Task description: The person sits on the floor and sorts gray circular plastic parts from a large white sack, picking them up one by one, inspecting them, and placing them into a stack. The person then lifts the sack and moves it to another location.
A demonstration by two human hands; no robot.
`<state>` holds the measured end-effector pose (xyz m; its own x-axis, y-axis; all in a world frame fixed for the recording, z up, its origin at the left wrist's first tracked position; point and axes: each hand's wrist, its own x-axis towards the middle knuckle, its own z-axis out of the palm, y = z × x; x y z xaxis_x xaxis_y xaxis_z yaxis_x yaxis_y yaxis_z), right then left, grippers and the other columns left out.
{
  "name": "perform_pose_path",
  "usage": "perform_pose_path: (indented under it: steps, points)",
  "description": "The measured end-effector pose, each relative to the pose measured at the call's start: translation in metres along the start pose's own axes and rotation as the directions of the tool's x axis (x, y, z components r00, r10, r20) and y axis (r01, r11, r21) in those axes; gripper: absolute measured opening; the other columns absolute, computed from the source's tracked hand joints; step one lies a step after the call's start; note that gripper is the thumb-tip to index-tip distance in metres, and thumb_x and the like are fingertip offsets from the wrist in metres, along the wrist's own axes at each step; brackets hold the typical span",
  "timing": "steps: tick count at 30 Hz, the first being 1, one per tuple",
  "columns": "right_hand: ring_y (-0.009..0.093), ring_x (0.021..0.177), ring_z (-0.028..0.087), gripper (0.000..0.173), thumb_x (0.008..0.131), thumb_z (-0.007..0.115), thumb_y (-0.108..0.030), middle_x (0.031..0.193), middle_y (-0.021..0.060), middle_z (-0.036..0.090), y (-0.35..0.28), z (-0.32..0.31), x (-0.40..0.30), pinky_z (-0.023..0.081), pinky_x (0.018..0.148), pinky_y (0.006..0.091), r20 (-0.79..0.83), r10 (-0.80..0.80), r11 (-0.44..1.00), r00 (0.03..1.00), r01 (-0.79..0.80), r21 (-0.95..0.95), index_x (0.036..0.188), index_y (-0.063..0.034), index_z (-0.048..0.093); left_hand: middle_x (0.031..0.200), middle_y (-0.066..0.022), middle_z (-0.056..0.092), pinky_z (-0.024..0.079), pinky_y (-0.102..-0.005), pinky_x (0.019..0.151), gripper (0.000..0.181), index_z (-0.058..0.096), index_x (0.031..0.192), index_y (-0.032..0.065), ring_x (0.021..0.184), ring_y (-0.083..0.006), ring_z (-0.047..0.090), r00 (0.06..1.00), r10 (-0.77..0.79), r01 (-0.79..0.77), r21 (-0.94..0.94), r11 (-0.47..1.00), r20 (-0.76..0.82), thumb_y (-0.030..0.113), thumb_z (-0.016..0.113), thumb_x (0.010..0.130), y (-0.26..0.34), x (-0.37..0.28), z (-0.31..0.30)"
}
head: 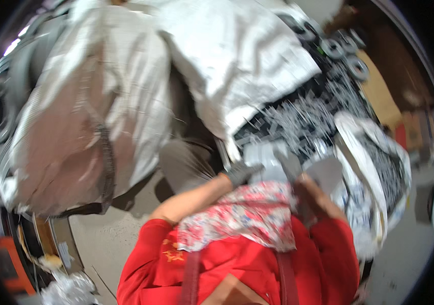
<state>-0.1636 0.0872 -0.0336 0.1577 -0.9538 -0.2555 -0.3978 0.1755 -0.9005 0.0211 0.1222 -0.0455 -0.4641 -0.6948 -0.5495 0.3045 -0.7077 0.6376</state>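
Note:
My left hand (242, 173), in a grey glove, lies at the left edge of a grey bundle of plastic parts (265, 156) before my lap. My right hand (290, 166), gloved too, touches the right side of that bundle. Both hands are blurred, and I cannot tell how firmly the fingers hold it. Beyond them, a heap of thin grey plastic strips (300, 118) spreads over a dark surface. A floral cloth (239, 217) covers my front below the hands.
Large white woven sacks (136, 76) stand ahead and to the left. At the right is an open white sack (361, 164) holding grey pieces. Grey rings (356, 68) lie at the upper right. Clear plastic bags (68, 289) lie at the lower left.

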Motion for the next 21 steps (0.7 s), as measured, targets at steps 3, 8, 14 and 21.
perform_pose_path:
  steps: [3,8,14,21]
  points:
    - [0.03,0.11,0.05,0.065,0.079,0.067,-0.025,0.122,0.0202,0.051,-0.017,0.002,-0.025,0.038,0.095,0.0364,-0.1,-0.054,0.973,0.994,0.075,0.219,0.127,0.0073,0.038,0.09,-0.0051,0.06,0.046,-0.0267,0.058,0.057,0.05,0.117,0.0004,0.07,-0.0109,0.052,0.971,0.192,-0.08,0.559,0.826,-0.145,0.033,0.071,0.075,0.013,-0.005,0.006]
    - [0.032,0.111,0.048,0.066,0.081,0.065,-0.024,0.125,0.0227,0.048,-0.074,-0.002,-0.059,0.036,0.097,0.0363,-0.315,-0.183,0.98,0.931,0.197,0.015,0.131,0.0064,0.035,0.103,-0.0093,0.059,0.046,-0.0297,0.084,0.063,0.042,0.124,-0.0001,0.095,-0.0165,0.055,0.838,0.541,-0.485,0.354,0.8,-0.072,0.011,0.074,0.071,0.055,-0.039,0.033]
    - [0.035,0.103,0.054,0.066,0.079,0.064,-0.032,0.114,0.025,0.053,-0.166,-0.02,-0.037,0.041,0.09,0.0395,-0.256,-0.874,0.467,0.413,0.57,-0.676,0.126,0.0064,0.038,0.118,-0.0144,0.053,0.044,-0.0312,0.089,0.077,0.034,0.132,0.0003,0.109,-0.0181,0.051,0.263,0.905,-0.653,0.752,-0.089,0.335,0.014,0.076,0.069,0.153,-0.146,0.058]
    - [0.034,0.095,0.059,0.06,0.087,0.051,-0.04,0.103,0.0283,0.057,-0.508,0.0,-0.028,0.045,0.083,0.0388,-0.258,-0.966,0.034,0.009,0.995,-0.091,0.125,0.0041,0.039,0.113,-0.015,0.054,0.044,-0.0307,0.088,0.052,0.043,0.123,-0.0007,0.104,-0.0225,0.053,-0.053,0.894,-0.271,0.855,-0.442,0.445,0.016,0.065,0.079,0.346,-0.369,0.059]
